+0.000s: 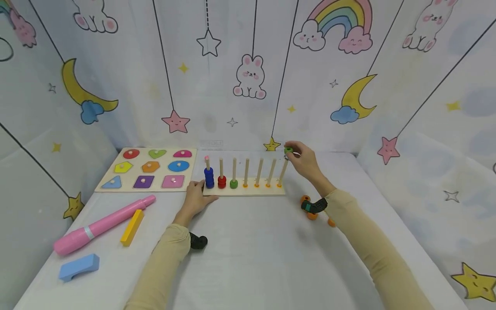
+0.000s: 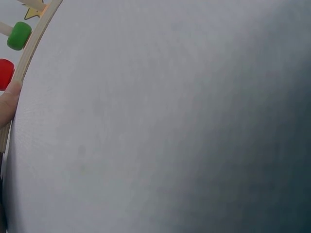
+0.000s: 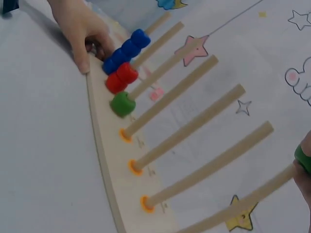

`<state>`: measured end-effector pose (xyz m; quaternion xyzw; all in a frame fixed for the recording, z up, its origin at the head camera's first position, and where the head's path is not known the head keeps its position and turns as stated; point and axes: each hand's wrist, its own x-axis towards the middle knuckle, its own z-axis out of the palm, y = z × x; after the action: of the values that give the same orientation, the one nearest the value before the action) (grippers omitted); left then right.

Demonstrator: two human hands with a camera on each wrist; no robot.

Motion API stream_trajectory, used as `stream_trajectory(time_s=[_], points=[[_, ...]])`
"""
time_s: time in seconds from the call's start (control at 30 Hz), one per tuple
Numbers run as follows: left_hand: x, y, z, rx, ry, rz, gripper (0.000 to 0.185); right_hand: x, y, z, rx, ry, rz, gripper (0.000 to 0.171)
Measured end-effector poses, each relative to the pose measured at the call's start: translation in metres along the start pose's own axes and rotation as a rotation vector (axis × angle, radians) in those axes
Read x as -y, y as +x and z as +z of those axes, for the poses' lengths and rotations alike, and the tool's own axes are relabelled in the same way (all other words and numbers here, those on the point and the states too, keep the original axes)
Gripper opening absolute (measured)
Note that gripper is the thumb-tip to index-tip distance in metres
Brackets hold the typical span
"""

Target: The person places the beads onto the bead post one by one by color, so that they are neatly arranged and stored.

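blue block [image 1: 79, 266] lying near left | peg board [image 1: 244, 192] being steadied by left hand [image 1: 195, 198], fingers flat | green ring [image 1: 288, 150] being pinched by right hand [image 1: 304, 159] over far-right peg [image 1: 283, 172]

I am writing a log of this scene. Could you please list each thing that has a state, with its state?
Left hand: rests on the peg board's left end.
Right hand: pinches a green bead.
Green bead: held above the rightmost peg, not yet on it.
Peg board: flat on the table; four pegs bare.
Blue beads: stacked on the first peg.
Red beads: on the second peg.
Shape puzzle: all pieces seated.
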<state>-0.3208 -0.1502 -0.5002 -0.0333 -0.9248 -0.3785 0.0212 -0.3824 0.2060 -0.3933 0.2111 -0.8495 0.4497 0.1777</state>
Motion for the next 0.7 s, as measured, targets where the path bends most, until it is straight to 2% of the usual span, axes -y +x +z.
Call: stream_trajectory(time_s=[0.17,0.5,0.7], points=[[0.000,0.001,0.000,0.001,0.000,0.002,0.084,0.017,0.015,0.022,0.033,0.063,-0.038,0.027],[0.000,0.002,0.000,0.001,0.002,0.003,0.085,0.049,0.032,0.073,0.166,0.128,-0.094,0.025],[0.001,0.003,0.001,-0.007,0.015,0.001,0.086,0.066,0.040,0.093,0.268,0.051,-0.161,0.022]])
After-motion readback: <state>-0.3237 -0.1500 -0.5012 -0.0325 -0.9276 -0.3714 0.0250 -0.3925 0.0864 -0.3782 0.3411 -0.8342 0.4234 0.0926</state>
